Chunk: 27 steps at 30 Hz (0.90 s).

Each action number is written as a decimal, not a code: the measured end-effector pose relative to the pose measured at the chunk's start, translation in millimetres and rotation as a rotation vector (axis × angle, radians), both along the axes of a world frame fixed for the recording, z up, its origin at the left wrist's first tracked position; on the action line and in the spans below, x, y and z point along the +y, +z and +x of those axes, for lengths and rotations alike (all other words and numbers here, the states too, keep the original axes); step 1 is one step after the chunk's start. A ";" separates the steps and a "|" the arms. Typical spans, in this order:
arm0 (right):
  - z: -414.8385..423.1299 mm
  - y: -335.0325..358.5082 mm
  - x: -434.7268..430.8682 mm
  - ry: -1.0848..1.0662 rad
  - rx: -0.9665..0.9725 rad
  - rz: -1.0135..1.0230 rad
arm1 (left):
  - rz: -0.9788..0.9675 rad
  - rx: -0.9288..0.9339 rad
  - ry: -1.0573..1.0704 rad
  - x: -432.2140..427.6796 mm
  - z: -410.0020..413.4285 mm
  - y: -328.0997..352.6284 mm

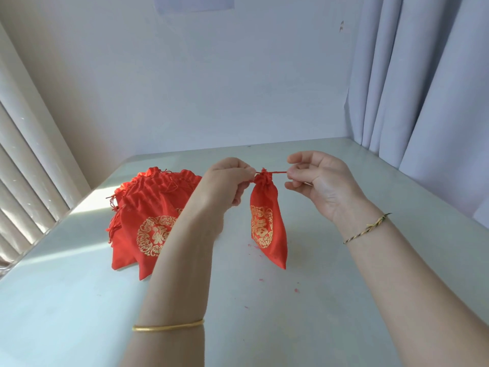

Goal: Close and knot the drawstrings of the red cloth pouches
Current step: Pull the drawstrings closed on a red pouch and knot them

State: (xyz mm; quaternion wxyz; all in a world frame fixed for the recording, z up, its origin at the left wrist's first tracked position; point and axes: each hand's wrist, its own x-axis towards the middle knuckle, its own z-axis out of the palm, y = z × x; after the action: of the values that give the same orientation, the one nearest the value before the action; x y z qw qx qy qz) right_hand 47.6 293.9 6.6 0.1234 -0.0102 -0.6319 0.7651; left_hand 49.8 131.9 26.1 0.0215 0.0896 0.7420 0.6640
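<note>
Pouch (267,223) of red cloth hangs over the table (344,300) mid-scene, long axis vertical, gathered mouth up. The left hand (227,181) and right hand (317,181) each pinch its drawstring (277,172), stretched sideways. Its gold emblem's writing is unreadable. A pile of pouches (148,213) lies left.

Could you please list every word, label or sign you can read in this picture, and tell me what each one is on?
"福" (probably; the cloth is creased): gold character in the round emblem on the hanging red pouch.
Unreadable: the gold character on the top pouch of the pile, half hidden by the left arm.
No text visible on the sheet on the wall.
</note>
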 end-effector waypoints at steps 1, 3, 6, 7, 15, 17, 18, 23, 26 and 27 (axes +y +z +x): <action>-1.3 -2.7 -1.3 -0.022 -0.003 0.020 | 0.045 -0.034 -0.025 1.4 0.9 -0.5; 0.0 -5.3 -3.2 0.005 -0.035 0.007 | 0.128 -0.092 -0.061 3.8 1.0 -3.0; 7.0 -5.6 3.3 0.199 -0.141 0.060 | 0.180 -0.127 -0.050 5.9 -1.9 -6.5; 8.5 -7.5 6.1 0.235 -0.169 0.191 | 0.200 -0.138 -0.039 6.9 -2.9 -7.7; -14.2 -37.3 41.5 -0.021 -0.172 0.447 | 0.192 -0.156 -0.026 36.8 -20.1 -14.9; -34.5 -42.0 64.0 -0.179 -0.152 0.441 | 0.137 -0.162 0.007 44.2 -29.6 -16.7; -47.2 -44.3 75.1 -0.246 -0.144 0.456 | 0.126 -0.167 0.021 45.3 -34.1 -17.9; -112.7 -51.5 114.7 -0.416 -0.107 0.561 | 0.110 -0.185 0.059 40.0 -50.7 -27.9; -130.5 -64.1 122.5 -0.491 -0.122 0.876 | 0.101 -0.186 0.083 35.1 -56.1 -35.4; -132.0 -69.6 123.3 -0.520 -0.135 0.979 | 0.098 -0.185 0.089 33.7 -57.8 -37.4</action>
State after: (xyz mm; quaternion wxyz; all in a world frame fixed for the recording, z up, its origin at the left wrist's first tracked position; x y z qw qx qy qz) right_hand -84.5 417.1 -63.1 0.2578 -0.1563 -0.8966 0.3244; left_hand -7.9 165.6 -11.3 0.0560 -0.0040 0.7068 0.7052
